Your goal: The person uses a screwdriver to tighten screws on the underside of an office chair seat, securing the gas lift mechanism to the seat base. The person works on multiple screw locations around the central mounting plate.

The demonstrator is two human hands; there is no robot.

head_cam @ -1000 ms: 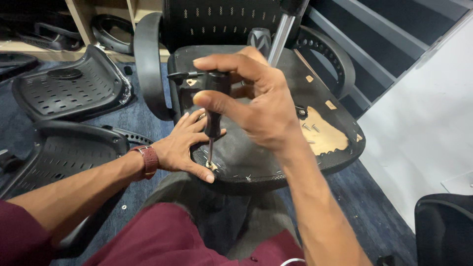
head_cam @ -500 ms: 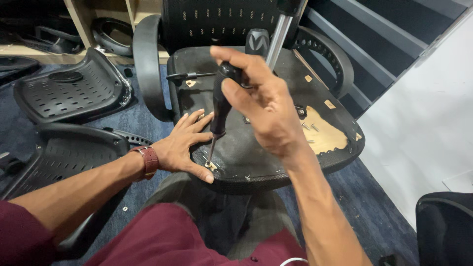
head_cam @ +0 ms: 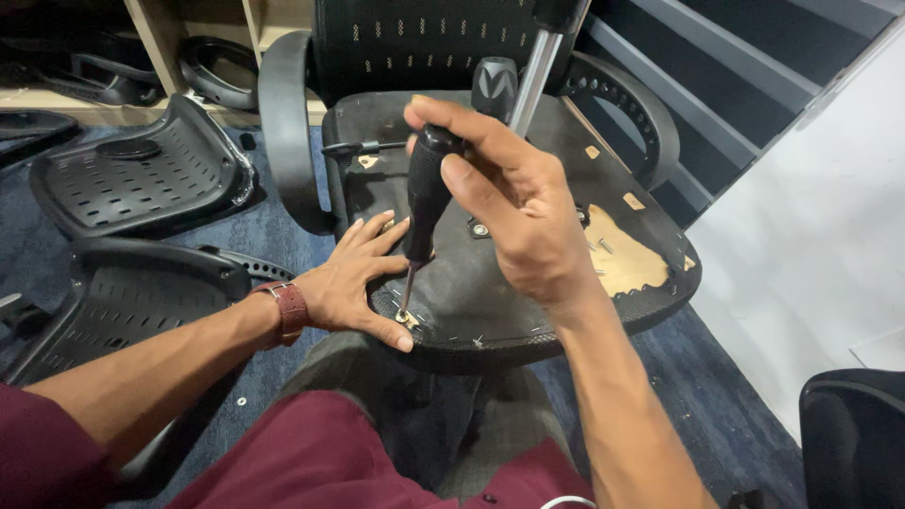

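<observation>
Upturned black chair seat (head_cam: pixel 509 283) filling the frame's centre, torn padding at its right. Left of it, black plastic chair shells (head_cam: pixel 132 179) on blue carpet. Right hand (head_cam: pixel 514 203) clenched around a black-handled screwdriver (head_cam: pixel 426 193), tip down at the seat's near edge. Left hand (head_cam: pixel 353 278) released, spread flat beside the tip.

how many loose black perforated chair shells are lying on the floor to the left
2: one chair shell lies farther back near the shelf; a second shell lies closer, partly behind the left forearm. More may be hidden beyond the frame edge.
</observation>
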